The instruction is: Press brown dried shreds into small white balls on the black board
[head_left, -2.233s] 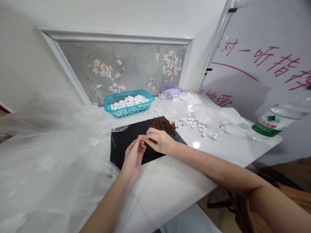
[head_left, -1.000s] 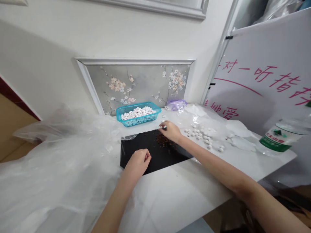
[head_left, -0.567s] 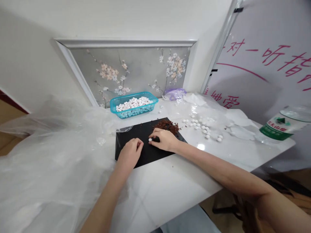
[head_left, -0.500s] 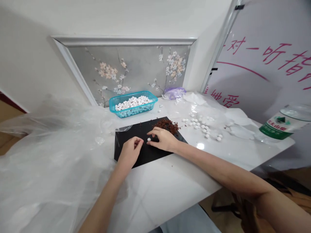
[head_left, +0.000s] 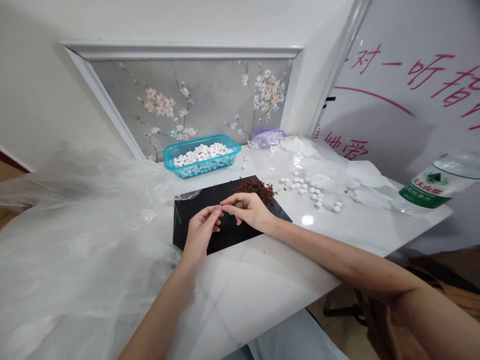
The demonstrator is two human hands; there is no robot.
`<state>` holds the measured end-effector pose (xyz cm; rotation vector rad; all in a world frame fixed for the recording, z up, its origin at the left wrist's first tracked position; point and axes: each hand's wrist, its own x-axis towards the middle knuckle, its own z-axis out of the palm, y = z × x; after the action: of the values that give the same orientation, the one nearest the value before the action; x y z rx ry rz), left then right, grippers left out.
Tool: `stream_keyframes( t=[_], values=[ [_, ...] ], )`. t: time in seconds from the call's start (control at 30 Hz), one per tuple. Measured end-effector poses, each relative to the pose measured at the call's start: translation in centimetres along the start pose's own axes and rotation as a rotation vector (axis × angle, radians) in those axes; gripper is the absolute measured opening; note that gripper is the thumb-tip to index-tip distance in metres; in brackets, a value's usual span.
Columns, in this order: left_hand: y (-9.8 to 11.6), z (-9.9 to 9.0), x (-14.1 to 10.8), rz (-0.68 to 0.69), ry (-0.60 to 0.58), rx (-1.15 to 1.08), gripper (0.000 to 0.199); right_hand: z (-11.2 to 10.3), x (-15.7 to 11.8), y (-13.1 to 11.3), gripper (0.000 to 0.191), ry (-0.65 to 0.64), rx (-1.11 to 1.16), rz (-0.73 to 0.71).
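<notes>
1. At 9 o'clock from the meeting fingertips, crumpled clear plastic sheeting [head_left: 86, 240] covers the table's left side.
2. The left hand [head_left: 200, 230] comes in from 7 o'clock, thumb and fingertips drawn in; I cannot tell whether they are clamped on anything.
3. At 11 o'clock sits a teal plastic tray [head_left: 168, 159] holding small white balls [head_left: 204, 154], its long axis close to 9–3.
4. Beneath the hands lies a black board [head_left: 228, 237], its long axis tilted from between 8 and 9 to between 2 and 3 o'clock.
5. The right hand [head_left: 249, 212], at 3 o'clock, meets the left tip to tip; its grip too is hidden. For such fine fingertip work, a light pinch low over the board seems best.
6. At 2 o'clock, on the board's far edge, reddish-brown twig-like bits [head_left: 258, 190] point every way.
7. Between 2 and 3 are loose white balls [head_left: 312, 190]: round, no long axis.
</notes>
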<state>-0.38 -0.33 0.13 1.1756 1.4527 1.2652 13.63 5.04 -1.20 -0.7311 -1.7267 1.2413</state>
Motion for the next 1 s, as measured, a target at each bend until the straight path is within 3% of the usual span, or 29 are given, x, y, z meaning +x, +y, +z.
stream_keyframes(
  t=[0.23, 0.37, 0.5, 0.6, 0.7, 0.77, 1.0],
  values=[
    [-0.9, -0.2, 0.3, 0.141, 0.044, 0.268, 0.035, -1.1, 0.8, -0.4, 0.031, 0.083, 0.166, 0.045],
    [-1.0, 0.1, 0.2, 0.330, -0.033, 0.551, 0.020, -2.1, 1.2, -0.3, 0.029, 0.137, 0.171, 0.037],
    [-1.1, 0.5, 0.2, 0.443, -0.141, 0.756, 0.023, -2.4, 1.2, -0.4, 0.027, 0.104, 0.173, 0.047],
    [-1.2, 0.4, 0.3, 0.457, -0.152, 0.839, 0.022, -2.3, 1.0, -0.6, 0.026, 0.010, 0.206, 0.068],
    [-1.2, 0.2, 0.3, 0.438, -0.114, 0.871, 0.017, -2.3, 1.0, -0.8, 0.027, -0.092, 0.238, 0.117],
    [-1.2, 0.2, 0.3, 0.417, -0.086, 0.863, 0.013, -2.3, 1.0, -0.9, 0.027, -0.094, 0.245, 0.129],
    [-0.9, 0.4, 0.6, 0.297, -0.031, 0.593, 0.011, -2.5, 1.2, -1.2, 0.028, 0.116, 0.163, 0.004]
  ],
)
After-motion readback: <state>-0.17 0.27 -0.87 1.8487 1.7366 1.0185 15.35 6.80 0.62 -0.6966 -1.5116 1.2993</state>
